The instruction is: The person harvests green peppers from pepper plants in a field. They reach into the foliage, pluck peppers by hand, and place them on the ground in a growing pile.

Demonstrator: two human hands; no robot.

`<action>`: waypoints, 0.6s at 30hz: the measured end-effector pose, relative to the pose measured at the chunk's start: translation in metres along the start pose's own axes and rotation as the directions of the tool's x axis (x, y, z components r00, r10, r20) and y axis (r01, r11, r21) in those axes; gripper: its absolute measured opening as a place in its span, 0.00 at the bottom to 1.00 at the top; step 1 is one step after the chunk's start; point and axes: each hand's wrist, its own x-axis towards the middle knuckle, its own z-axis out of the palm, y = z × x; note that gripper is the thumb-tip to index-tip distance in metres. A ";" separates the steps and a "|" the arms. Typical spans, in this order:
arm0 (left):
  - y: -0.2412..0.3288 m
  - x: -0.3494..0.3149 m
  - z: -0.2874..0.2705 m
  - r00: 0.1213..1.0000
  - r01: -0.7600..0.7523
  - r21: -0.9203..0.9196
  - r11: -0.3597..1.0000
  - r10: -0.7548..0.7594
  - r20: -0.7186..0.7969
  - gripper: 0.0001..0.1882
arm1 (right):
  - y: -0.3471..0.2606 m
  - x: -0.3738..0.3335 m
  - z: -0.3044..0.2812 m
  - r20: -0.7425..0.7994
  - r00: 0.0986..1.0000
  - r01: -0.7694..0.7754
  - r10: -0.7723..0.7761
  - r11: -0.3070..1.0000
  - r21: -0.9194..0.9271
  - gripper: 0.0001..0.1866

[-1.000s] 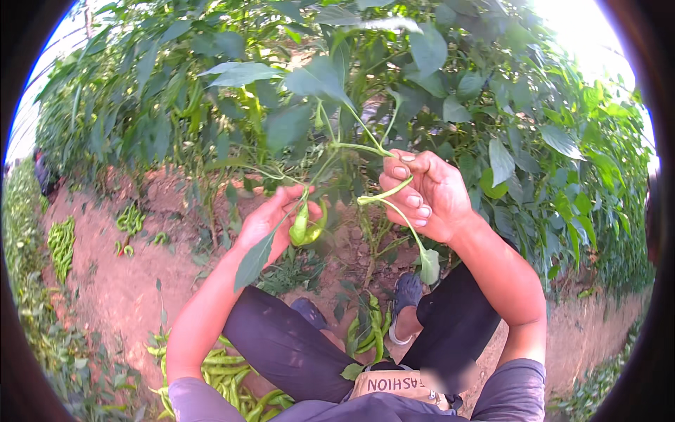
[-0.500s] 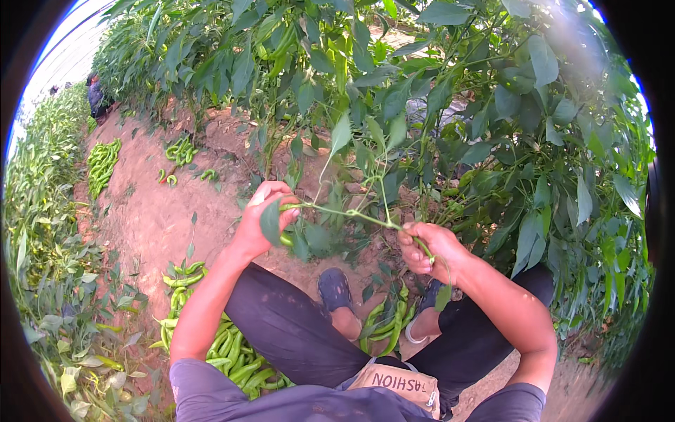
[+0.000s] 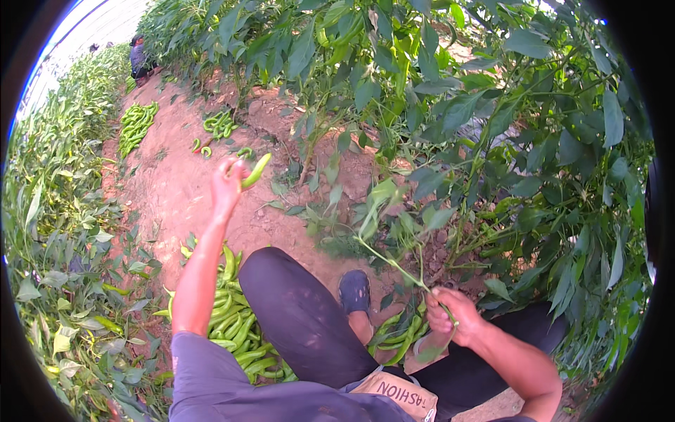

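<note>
A long green pepper (image 3: 257, 171) sticks out of my left hand (image 3: 230, 184), which is closed on it and raised over the dirt path. My right hand (image 3: 453, 314) grips a cut or broken pepper plant stem (image 3: 397, 267) near my right knee. The stem's leafy end, partly blurred, points up and left toward the plants. A big heap of green peppers (image 3: 235, 320) lies on the ground beside my left leg, below my left forearm. Between my feet is a smaller bunch of green peppers (image 3: 401, 334).
Tall pepper plants (image 3: 506, 133) crowd the right and far side; a leafy row (image 3: 63, 211) runs along the left. Farther up the path lie two pepper piles, one long (image 3: 137, 126) and one small (image 3: 220, 125). A person (image 3: 140, 60) is at the far left.
My left hand has left the stem and moved up and left with a pepper. My right hand has lowered with the stem. The view has shifted too.
</note>
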 end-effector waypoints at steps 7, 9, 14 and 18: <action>-0.160 0.060 -0.083 0.946 0.000 0.296 0.955 -0.096 0.311 0.13 | 0.034 0.025 -0.050 -0.187 0.982 -0.156 0.035 0.707 -0.690 0.19; -0.184 0.107 -0.067 0.983 -0.072 0.494 0.866 -0.022 0.183 0.17 | 0.030 0.054 -0.043 -0.199 0.971 -0.239 0.133 0.570 -0.786 0.19; -0.110 0.190 0.024 0.860 -0.020 0.816 0.578 0.427 -0.281 0.34 | -0.010 0.157 -0.024 -0.168 0.910 -0.415 0.379 0.845 -0.338 0.10; 0.066 0.087 0.087 0.809 -0.418 0.318 0.851 0.190 0.556 0.27 | -0.078 0.266 -0.030 -0.295 0.954 -0.122 0.057 0.971 -0.204 0.14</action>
